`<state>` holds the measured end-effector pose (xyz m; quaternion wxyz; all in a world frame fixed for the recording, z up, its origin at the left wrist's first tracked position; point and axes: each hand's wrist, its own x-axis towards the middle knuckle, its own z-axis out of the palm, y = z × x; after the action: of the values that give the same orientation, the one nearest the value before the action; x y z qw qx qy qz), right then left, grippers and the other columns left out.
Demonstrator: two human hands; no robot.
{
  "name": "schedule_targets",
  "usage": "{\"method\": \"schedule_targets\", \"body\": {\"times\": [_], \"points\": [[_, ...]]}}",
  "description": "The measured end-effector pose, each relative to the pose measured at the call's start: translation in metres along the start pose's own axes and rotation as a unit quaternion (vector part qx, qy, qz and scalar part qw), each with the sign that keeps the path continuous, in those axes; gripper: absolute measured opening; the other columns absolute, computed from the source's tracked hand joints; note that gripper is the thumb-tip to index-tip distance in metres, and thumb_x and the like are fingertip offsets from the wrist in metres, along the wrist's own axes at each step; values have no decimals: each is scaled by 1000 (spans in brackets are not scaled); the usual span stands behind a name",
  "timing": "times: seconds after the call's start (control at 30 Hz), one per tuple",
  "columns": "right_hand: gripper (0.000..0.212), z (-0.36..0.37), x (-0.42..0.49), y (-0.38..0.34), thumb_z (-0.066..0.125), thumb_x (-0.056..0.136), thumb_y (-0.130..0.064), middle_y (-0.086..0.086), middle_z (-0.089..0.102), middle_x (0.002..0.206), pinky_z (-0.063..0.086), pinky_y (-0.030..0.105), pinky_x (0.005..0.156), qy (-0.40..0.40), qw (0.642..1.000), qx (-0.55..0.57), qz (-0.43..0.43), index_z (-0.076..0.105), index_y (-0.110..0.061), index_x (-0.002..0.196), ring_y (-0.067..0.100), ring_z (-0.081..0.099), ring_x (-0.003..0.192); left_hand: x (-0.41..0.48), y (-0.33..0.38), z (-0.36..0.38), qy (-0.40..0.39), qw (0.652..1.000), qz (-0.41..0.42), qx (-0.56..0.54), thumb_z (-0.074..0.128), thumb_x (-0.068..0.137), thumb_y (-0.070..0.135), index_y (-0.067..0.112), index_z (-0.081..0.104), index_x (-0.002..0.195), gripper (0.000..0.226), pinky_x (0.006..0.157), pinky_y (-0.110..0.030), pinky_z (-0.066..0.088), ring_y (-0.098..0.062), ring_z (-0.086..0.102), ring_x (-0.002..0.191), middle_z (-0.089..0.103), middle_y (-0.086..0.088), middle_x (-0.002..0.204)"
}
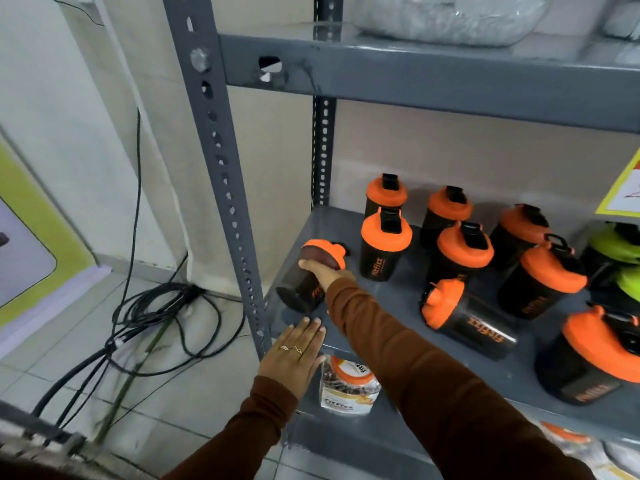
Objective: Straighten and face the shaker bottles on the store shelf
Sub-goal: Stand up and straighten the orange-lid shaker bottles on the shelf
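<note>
Several black shaker bottles with orange lids stand on the grey shelf (377, 299). My right hand (320, 270) grips one tilted shaker (308, 282) at the shelf's left end, its lid leaning up and right. Another shaker (464, 318) lies on its side in the middle of the shelf, lid pointing left. An upright shaker (384, 244) stands just right of the held one. My left hand (294, 355) rests flat with fingers spread on the shelf's front left corner, holding nothing.
A grey slotted upright post (221, 161) stands just left of the held bottle. Green-lidded bottles (616, 258) sit at the far right. A clear jar (349, 386) sits on the shelf below. Black cables (152, 317) lie on the tiled floor to the left.
</note>
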<state>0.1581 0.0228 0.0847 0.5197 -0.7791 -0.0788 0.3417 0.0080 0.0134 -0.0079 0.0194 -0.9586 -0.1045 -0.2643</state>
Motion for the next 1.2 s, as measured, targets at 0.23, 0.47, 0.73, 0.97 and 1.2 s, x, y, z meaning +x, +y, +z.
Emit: {"method": "schedule_targets", "body": {"times": [0.23,0.47,0.73,0.97,1.2], "points": [[56,-8,-22,17,81,40,-39,10,65,79,53,36,69,34,977,206,51,57,-6,78,29,65,73,4,2,-4,57,998,0,-13,18,99,30,7,71,95,58,75,-39,56,-23,68,92,73,-9,99],[32,-23,-41,31,79,57,-28,9,66,76,57,40,74,16,967,256,7,57,-12,74,31,66,75,3,1,0,93,996,9,-15,28,98,27,5,71,94,49,75,-42,55,-26,69,91,73,-11,97],[61,-41,-63,44,74,55,-27,8,61,104,53,33,83,63,960,223,-155,47,-12,108,24,61,94,4,4,-4,91,995,3,-31,24,99,30,2,71,94,55,72,-47,55,-30,69,90,72,-14,96],[95,-53,-67,68,83,58,-2,-1,48,122,39,29,99,127,952,135,-242,25,-10,133,15,50,111,6,6,-11,35,999,-17,-37,17,99,32,1,70,95,62,72,-49,55,-31,68,91,72,-15,99],[102,-51,-70,75,87,50,-9,15,38,135,31,39,110,208,945,60,-246,30,-11,134,29,34,128,7,10,-19,5,999,-38,-37,15,100,33,1,71,91,65,69,-47,56,-30,69,86,73,-14,93]]}}
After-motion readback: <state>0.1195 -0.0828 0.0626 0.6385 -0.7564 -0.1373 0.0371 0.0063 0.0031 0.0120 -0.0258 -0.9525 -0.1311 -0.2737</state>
